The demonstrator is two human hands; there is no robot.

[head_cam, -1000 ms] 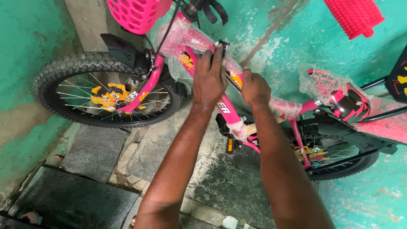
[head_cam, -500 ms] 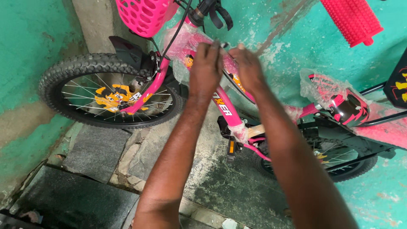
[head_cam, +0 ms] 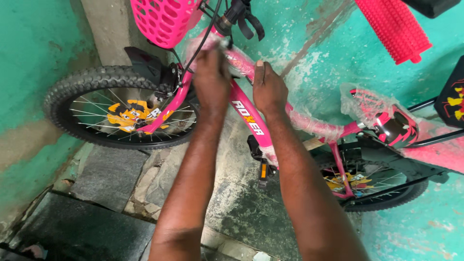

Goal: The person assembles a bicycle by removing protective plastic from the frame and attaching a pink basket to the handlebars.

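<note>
Both hands have climbed the pink bicycle frame point(head_cam: 251, 121) toward the head tube since half a second ago — the left hand point(head_cam: 211, 77) now sits higher, fingers curled shut around the plastic-wrapped top tube point(head_cam: 241, 60) just below the handlebar stem point(head_cam: 224, 21). Close beside it, the right hand point(head_cam: 268, 89) grips the same tube, thumb up. Front wheel point(head_cam: 116, 111) and pink basket point(head_cam: 164, 19) lie left — against the green wall.

Location: cycle workshop or yard | Evidence: plastic-wrapped pink bicycle point(head_cam: 299, 123) standing against peeling green wall point(head_cam: 309, 43) | Floor: rough stone slabs point(head_cam: 111, 179) showing
</note>
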